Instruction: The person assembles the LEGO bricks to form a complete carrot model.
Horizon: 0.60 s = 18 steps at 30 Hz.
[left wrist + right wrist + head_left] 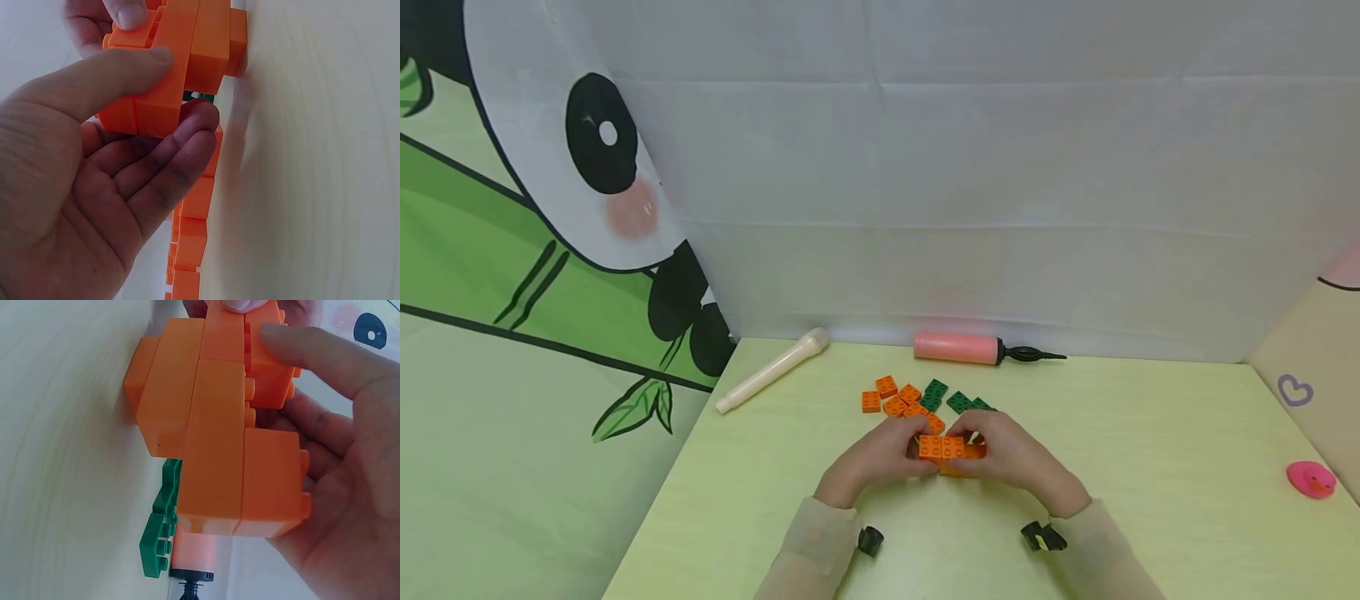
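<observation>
Evidently, the stack (942,447) sits between the two hands, low over the counter (1150,450); whether its lowest brick (237,42) touches down, I can't tell. The left hand (883,450) pinches one end between thumb and fingers; the right hand (1011,450) grips the other side, thumb on a top brick (272,372). Since the layers overhang unevenly, lopsided thumb pressure could tilt the stack or pop a brick loose. Just beyond lie orange bricks (894,406) and green bricks (936,393), which a stray knuckle could scatter. Farther back rests the pump (957,347).
</observation>
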Motion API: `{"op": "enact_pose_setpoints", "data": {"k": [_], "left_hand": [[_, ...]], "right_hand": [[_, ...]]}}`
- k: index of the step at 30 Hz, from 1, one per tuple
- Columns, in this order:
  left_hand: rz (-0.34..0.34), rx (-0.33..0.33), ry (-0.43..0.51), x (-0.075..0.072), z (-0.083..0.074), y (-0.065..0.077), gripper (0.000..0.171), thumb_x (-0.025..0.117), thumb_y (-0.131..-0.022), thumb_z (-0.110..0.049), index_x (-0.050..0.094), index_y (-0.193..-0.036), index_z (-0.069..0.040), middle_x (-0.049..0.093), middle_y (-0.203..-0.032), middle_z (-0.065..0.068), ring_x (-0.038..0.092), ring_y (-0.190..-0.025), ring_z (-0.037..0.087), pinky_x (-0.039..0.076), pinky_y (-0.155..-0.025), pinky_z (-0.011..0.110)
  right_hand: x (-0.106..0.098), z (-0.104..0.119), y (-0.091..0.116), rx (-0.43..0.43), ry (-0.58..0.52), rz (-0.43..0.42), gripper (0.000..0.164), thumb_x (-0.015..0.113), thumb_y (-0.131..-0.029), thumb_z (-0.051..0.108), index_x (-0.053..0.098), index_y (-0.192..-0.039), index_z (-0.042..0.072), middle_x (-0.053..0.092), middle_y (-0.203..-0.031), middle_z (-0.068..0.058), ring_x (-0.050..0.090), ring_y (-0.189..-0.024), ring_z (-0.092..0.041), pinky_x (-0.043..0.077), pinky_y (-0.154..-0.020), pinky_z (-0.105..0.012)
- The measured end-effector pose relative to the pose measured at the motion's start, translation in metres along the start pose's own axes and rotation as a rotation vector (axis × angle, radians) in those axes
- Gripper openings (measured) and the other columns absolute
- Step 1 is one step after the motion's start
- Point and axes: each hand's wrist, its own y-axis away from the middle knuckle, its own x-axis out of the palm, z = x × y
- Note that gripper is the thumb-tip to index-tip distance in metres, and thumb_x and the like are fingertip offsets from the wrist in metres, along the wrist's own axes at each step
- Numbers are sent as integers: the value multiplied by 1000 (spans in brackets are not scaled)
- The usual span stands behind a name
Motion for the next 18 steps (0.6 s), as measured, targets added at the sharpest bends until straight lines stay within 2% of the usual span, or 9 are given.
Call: {"op": "enact_pose_setpoints", "data": {"k": [9,18], "left_hand": [[-2,1,1,0,-2,-3,27,85,-90,-24,62,-104,-20,58,-77,-7,52,-64,8,45,-59,24],[-8,9,5,1,-2,-7,27,84,-90,-23,61,-102,-20,57,-76,-7,52,-62,8,44,-58,23]], "right_hand": [[-4,0,-1,-22,39,-17,29,90,-84,30,80,-107,16,72,-98,13,62,-84,-11,55,-76,-33],[-6,-3,-3,32,23,9,32,91,-83,31,80,-109,16,73,-99,13,62,-86,-11,55,-76,-32]]}}
